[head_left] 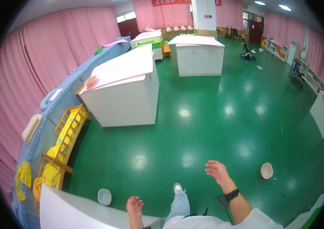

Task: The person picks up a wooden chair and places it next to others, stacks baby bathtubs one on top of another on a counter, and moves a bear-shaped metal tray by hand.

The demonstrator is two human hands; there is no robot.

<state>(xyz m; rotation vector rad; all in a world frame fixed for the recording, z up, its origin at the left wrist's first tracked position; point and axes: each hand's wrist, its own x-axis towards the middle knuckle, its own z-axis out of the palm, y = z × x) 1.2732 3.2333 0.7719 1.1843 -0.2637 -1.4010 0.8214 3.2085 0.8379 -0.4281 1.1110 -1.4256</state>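
Both of my hands hang in the air over the green floor (207, 126). My left hand (134, 207) is empty, its fingers loosely bent and apart. Nearest to it are the white cabinet top (82, 208) at the lower left and a pale square basin (104, 196) on the floor. Farther forward, my right hand (217, 172) also holds nothing, with fingers spread and slightly curled. A dark band sits on that wrist. On the floor to its right lies a cream basket (267, 171). Neither hand touches anything.
White cabinets with pink tops (122, 103) (200, 59) stand ahead. A wooden cot (68, 141) with yellow bedding lines the left side. Thin sticks (282, 129) are scattered on the floor. Strollers (247, 49) and low shelves (276, 49) stand at the right.
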